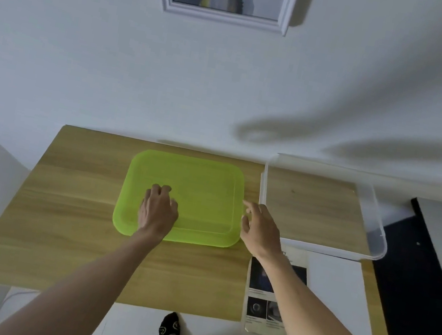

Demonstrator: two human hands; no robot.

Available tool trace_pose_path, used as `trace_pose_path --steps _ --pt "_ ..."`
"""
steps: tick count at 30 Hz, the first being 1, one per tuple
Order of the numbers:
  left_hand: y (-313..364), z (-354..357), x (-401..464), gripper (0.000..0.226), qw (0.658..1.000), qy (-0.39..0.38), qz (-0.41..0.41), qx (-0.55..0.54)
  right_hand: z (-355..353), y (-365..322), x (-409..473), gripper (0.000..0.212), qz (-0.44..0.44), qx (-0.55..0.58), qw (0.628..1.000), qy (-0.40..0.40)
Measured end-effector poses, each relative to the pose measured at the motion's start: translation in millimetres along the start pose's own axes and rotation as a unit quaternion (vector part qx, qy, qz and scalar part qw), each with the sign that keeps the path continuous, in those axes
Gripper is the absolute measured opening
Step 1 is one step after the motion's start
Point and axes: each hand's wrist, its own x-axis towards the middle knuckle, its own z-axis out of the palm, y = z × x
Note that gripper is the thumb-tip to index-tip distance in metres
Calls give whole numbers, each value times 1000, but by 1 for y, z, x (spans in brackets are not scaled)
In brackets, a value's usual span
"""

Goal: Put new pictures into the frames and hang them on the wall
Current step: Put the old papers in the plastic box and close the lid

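Bright lime-green tray [205, 182] sits mid-desk, translucent and plain. The desk [61, 228] shows pale wood grain in light and darker bands. At its right edge, a clear colourless bin [375, 224]; below it a white sheet [336, 291] and a printed page [261, 301] with dark photos. On the white wall [86, 55], a white frame [225, 17] holds a grey-and-yellow picture. Black socks [170, 332] with yellow pattern.

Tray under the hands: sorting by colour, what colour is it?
Translucent lime green tray, head view.
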Motion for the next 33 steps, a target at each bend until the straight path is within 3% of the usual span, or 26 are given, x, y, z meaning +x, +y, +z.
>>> trace_pose_path --steps 7,11,14,19,22,27,33 --pt "82 56 -72 35 994 -100 43 -27 -52 91 -55 20 -58 3 997 48" --pt "116 87 -119 34 985 -169 -16 -6 -73 154 -95 13 33 -21 999 33" --pt "134 108 -145 40 975 -210 -79 -2 -83 194 -122 24 133 -64 989 -5" --pt "158 135 -175 60 971 -193 -142 -2 -82 241 -149 54 301 -99 945 -74" --pt "170 146 -186 69 968 -179 -173 11 -79 250 -153 62 310 -93 942 -87" --pt "181 156 -192 56 964 -139 -229 1 -83 248 -148 62 333 -40 937 -100" --pt "175 153 -185 71 945 -147 -287 -53 -85 255 -148 72 337 17 938 -82"
